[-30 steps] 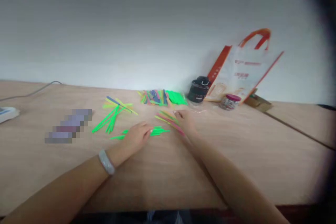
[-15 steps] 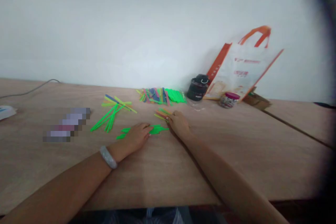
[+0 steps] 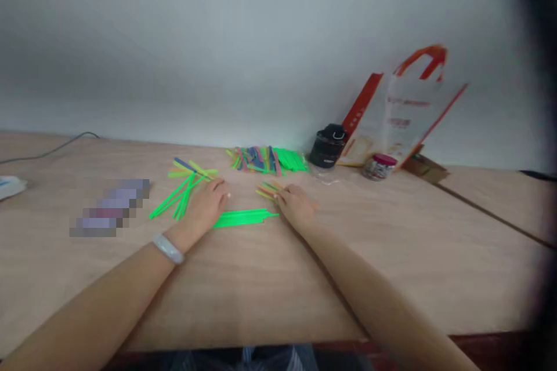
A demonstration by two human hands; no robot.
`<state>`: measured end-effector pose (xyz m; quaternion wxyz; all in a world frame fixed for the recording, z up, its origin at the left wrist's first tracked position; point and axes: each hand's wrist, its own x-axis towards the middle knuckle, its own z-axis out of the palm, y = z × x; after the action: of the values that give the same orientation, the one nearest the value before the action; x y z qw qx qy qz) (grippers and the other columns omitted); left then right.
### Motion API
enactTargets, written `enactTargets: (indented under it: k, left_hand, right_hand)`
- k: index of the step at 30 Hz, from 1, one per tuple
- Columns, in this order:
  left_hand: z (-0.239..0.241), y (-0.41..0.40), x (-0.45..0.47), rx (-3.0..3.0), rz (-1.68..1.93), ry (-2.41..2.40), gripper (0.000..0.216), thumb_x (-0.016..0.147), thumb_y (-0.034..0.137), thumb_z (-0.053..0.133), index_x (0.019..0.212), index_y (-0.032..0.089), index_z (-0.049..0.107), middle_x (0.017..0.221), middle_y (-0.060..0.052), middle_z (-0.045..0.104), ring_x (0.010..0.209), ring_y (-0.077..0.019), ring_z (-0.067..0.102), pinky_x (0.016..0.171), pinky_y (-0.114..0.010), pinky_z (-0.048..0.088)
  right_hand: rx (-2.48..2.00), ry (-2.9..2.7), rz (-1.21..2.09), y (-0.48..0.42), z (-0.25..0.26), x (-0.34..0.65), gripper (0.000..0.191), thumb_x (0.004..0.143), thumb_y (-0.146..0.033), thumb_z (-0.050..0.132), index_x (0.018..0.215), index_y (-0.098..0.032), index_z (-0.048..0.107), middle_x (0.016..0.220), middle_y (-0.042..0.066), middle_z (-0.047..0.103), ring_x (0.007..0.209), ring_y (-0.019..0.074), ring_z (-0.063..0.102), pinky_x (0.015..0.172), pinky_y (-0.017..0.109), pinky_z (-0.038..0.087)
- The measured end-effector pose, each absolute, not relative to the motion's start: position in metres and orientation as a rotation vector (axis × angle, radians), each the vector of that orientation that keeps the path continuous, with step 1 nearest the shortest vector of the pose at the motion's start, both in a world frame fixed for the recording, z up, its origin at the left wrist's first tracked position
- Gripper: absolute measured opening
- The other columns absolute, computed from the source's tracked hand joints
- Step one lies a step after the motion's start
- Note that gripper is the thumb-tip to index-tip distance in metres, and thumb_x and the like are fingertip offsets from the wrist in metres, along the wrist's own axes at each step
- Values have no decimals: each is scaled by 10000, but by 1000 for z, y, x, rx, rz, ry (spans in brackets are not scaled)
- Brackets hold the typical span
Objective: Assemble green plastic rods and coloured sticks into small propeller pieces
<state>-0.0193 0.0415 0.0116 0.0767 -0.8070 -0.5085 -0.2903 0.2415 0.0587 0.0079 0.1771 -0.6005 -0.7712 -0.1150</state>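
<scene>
My right hand (image 3: 297,207) is closed on a small bundle of thin plastic sticks (image 3: 267,189) in orange, yellow and green, whose left ends stick out past the fingers. My left hand (image 3: 208,202) has its fingers curled together over the right ends of a crossed pile of yellow and blue sticks (image 3: 187,168); what lies between the fingertips is hidden. Below and right of that hand, a row of green sticks (image 3: 243,218) lies flat, its left end covered by the hand. More green sticks (image 3: 176,197) fan out left of the left hand.
Toward the wall lies a clear bag of coloured sticks (image 3: 265,160). A black lidded container (image 3: 327,148), a jar with a pink lid (image 3: 380,167), a white and orange carrier bag (image 3: 402,119) and a cardboard box (image 3: 424,168) stand at the right. A blurred-out item (image 3: 111,206) lies left.
My left hand has moved up and left, off the green sticks to the crossed pile. The green sticks now lie in a more even row. My right hand has hardly moved.
</scene>
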Motion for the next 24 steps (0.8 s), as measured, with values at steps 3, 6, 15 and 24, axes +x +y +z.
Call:
enactTargets:
  k: [3,6,15,24]
  left_hand:
    - [17,55,-46,-2181,-700,-1782,315,885,206,438,1173,140,548,1195,-155,565,1106,-274,513,937,-441,430]
    - [17,61,-63,-2098,-510,-1923,330,885,218,426,1184,152,548,1100,-151,605,1039,-285,539,860,-413,454]
    - [20,63,-61,-2163,-514,-1942,329,889,167,368,1082,160,634,982,-124,615,940,-260,581,825,-369,458]
    - [25,25,-11,-2519,-1058,-1443,229,912,193,407,1047,179,592,978,-62,585,923,-183,566,815,-314,474]
  right_hand:
    - [-1656,-2179,-307,57,8,239,326,933,-307,404,941,-175,703,986,113,607,940,211,517,846,310,389]
    - [-1633,-2192,-291,56,8,237,307,925,-297,421,967,-182,702,992,110,611,940,211,511,854,317,390]
    - [-1555,-2159,-196,54,9,238,305,917,-282,410,914,-171,694,945,101,617,928,206,522,854,316,398]
    - [-1183,-1825,520,35,16,205,404,917,-446,356,696,-185,573,697,27,570,692,162,527,647,278,410]
